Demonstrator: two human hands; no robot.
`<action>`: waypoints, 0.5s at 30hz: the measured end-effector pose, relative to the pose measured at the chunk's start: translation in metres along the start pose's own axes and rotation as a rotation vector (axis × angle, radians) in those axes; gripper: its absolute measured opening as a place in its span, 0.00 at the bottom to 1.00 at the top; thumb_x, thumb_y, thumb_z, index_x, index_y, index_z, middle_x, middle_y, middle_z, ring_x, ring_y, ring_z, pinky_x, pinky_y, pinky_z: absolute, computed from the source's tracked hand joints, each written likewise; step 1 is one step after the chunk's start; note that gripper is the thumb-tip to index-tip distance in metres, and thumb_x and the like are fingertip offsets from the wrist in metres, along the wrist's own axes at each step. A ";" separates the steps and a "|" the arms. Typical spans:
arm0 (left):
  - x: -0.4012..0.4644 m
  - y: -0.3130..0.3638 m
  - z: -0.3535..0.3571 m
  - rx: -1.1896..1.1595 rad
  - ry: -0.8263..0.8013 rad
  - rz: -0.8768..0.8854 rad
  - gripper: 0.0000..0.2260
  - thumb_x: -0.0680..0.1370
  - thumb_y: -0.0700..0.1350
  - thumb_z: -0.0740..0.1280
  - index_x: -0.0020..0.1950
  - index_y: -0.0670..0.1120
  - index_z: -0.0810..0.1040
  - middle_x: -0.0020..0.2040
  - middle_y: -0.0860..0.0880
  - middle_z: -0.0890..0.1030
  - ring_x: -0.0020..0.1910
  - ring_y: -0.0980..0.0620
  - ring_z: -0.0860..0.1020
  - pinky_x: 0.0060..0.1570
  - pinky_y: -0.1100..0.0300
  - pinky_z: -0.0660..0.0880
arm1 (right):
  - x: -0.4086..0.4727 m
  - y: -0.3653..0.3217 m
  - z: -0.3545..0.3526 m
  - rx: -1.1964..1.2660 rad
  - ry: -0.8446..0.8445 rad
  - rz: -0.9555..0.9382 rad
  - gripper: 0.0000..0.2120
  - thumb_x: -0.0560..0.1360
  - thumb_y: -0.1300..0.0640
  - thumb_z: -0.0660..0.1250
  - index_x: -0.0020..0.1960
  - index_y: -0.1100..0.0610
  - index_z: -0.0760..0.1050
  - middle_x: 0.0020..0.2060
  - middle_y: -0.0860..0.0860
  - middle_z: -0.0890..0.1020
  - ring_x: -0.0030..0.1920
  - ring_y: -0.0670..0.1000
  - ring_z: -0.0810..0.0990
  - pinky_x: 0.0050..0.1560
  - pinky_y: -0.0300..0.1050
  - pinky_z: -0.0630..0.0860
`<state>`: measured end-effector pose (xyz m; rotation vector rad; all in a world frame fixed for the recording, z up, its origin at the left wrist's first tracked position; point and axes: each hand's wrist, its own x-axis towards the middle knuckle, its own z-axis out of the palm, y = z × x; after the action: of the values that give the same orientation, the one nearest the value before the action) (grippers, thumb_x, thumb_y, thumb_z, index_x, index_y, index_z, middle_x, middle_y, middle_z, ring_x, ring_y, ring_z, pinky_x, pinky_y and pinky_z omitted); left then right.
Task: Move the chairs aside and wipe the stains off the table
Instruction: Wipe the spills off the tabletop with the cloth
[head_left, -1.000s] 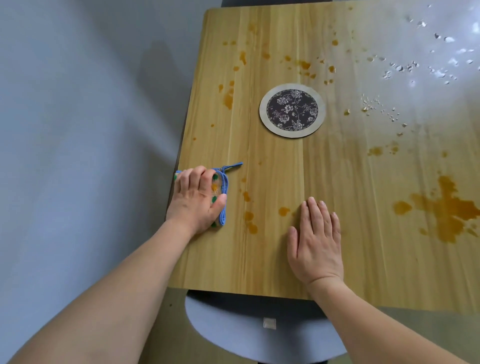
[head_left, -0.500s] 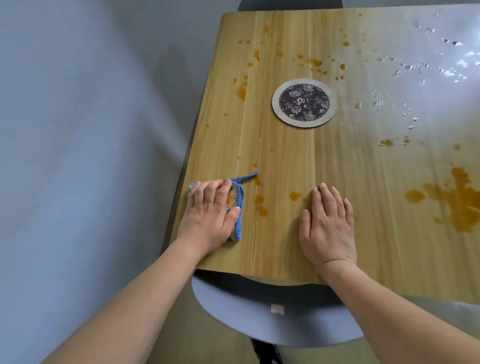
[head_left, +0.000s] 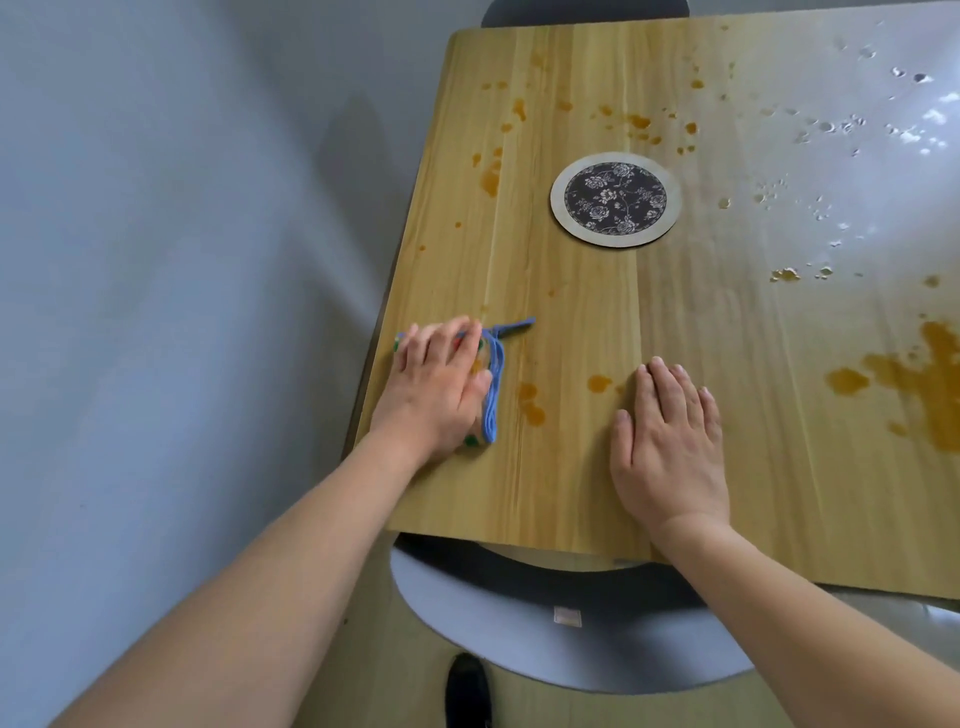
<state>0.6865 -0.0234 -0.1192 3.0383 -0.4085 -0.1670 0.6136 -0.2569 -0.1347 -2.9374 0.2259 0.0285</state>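
My left hand (head_left: 439, 389) presses flat on a folded cloth with a blue border (head_left: 493, 395) near the left edge of the wooden table (head_left: 571, 291). Most of the cloth is hidden under the hand. My right hand (head_left: 667, 441) lies palm down on the bare wood near the front edge, holding nothing. Orange stains (head_left: 530, 402) sit between the two hands. A large orange stain (head_left: 930, 379) spreads at the right. A grey chair seat (head_left: 519, 623) sits tucked under the front edge.
A round coaster with a dark floral centre (head_left: 615, 200) lies in the middle of the table. Water droplets (head_left: 883, 124) are scattered at the far right. A second chair's dark back (head_left: 582, 10) shows beyond the far edge. A grey wall borders the table's left side.
My left hand and the cloth have stayed at the left edge, with the fingers now blurred. The view has pulled back, showing more of the chair seat below.
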 end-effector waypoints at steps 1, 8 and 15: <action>0.019 -0.001 -0.001 0.004 0.016 -0.029 0.27 0.82 0.56 0.47 0.80 0.48 0.51 0.75 0.49 0.56 0.73 0.47 0.52 0.75 0.49 0.42 | 0.000 0.001 0.001 0.000 0.005 0.004 0.31 0.78 0.46 0.41 0.77 0.58 0.56 0.77 0.52 0.57 0.78 0.51 0.50 0.77 0.50 0.43; 0.092 -0.002 -0.003 0.055 0.047 -0.042 0.28 0.82 0.57 0.46 0.79 0.47 0.54 0.72 0.48 0.61 0.69 0.45 0.58 0.73 0.48 0.52 | 0.002 0.001 0.004 0.014 0.046 0.004 0.30 0.79 0.46 0.43 0.76 0.58 0.60 0.76 0.53 0.60 0.77 0.52 0.53 0.76 0.49 0.44; -0.002 0.036 0.004 -0.026 -0.041 0.030 0.30 0.81 0.58 0.46 0.80 0.45 0.50 0.74 0.48 0.57 0.71 0.47 0.53 0.73 0.48 0.49 | 0.001 0.001 -0.001 0.031 0.032 0.001 0.30 0.78 0.46 0.43 0.77 0.58 0.59 0.76 0.53 0.59 0.77 0.52 0.52 0.77 0.50 0.44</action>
<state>0.6744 -0.0571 -0.1200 3.0055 -0.4505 -0.2321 0.6144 -0.2581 -0.1340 -2.9090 0.2301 -0.0211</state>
